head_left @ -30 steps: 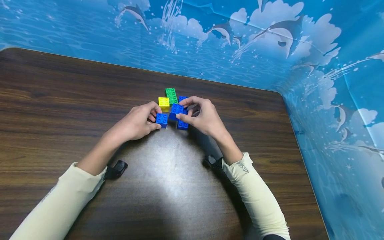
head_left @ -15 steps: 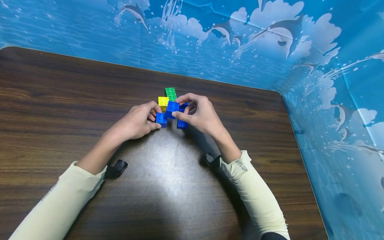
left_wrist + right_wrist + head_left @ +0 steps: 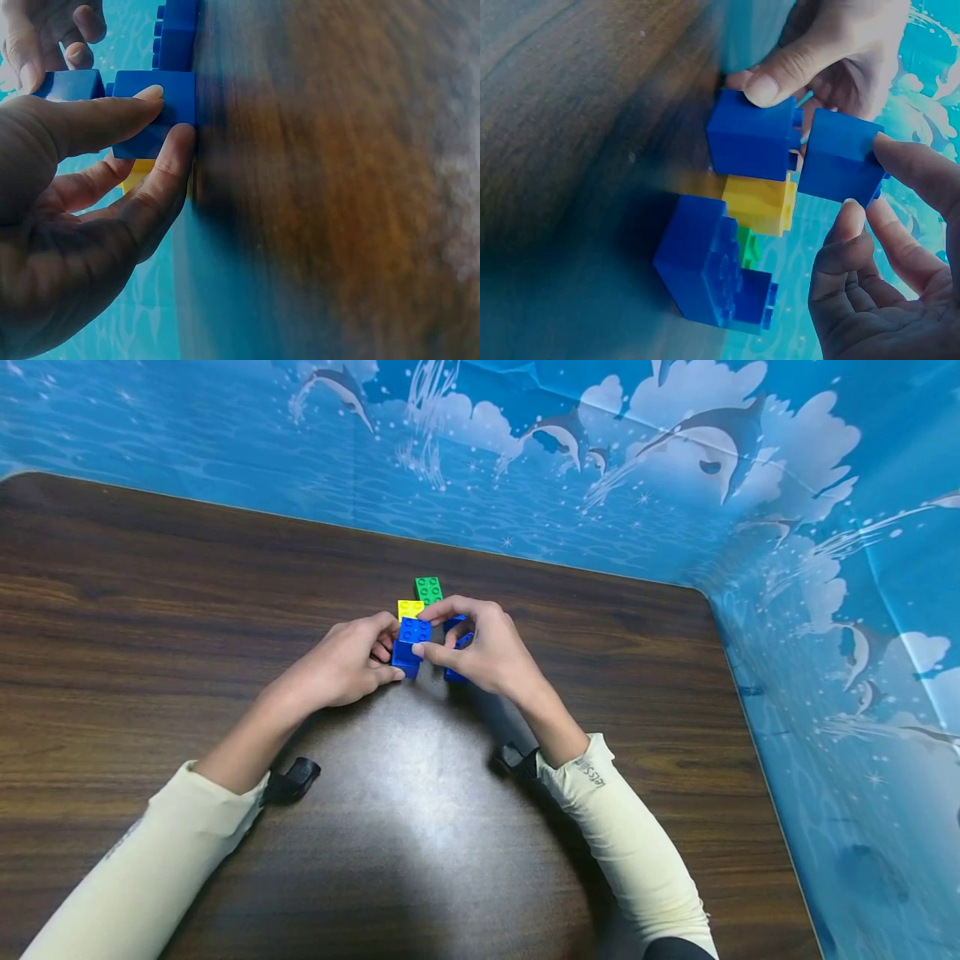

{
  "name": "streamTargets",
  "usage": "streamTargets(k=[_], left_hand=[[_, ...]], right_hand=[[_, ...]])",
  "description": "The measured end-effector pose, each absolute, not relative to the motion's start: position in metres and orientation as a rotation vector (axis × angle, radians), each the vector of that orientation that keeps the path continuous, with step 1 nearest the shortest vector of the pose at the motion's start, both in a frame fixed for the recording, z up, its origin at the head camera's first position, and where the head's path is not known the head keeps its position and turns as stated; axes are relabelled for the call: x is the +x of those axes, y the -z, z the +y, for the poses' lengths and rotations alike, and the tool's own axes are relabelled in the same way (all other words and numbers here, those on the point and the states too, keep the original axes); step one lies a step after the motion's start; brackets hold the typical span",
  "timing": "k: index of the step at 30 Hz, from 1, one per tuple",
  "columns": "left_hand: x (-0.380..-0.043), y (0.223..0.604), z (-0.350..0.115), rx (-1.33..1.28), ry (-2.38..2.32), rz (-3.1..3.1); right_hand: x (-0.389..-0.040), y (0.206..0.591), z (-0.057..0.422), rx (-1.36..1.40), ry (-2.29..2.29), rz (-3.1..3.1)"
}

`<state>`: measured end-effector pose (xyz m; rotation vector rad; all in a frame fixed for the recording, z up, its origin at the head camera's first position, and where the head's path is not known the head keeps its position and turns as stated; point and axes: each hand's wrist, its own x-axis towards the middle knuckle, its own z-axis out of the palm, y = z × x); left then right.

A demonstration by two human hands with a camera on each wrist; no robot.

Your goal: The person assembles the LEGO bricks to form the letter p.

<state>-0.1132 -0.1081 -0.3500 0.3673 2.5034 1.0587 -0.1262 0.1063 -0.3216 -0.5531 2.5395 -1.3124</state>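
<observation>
Blue over blue: the upper brick (image 3: 841, 157) hangs just above the studs of the lower brick (image 3: 750, 139), slightly tilted, with a narrow gap showing between them in the right wrist view. The lower brick stands on the table (image 3: 420, 852), near its far edge. The left hand (image 3: 347, 662) pinches it between thumb and fingers; the right hand (image 3: 483, 645) pinches the upper brick by its sides, thumb toward the person. As I judge it, the pair is lined up roughly but not joined; what is left there is squaring the two and pressing the studs home. The yellow brick (image 3: 409, 608) sits beside the lower brick and the green brick (image 3: 428, 588) beyond it, neither held. More blue pieces (image 3: 690, 240) lie to the right, partly behind the right hand; they make a stepped shape, though whether they are locked together I cannot tell. No brand can be read on any brick. The right sleeve (image 3: 637, 843) carries dark lettering that looks like "Let's Slim", the end uncertain; a mark on the left sleeve (image 3: 176, 839) is too faint to read.
</observation>
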Motion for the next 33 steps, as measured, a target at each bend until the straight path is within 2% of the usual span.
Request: streamTargets(k=[33], left_hand=[[-0.113,0.3524,-0.1066,0.399,-1.005,2.535]], right_hand=[[-0.1323,0.3174,0.1023,-0.652,1.143,2.604]])
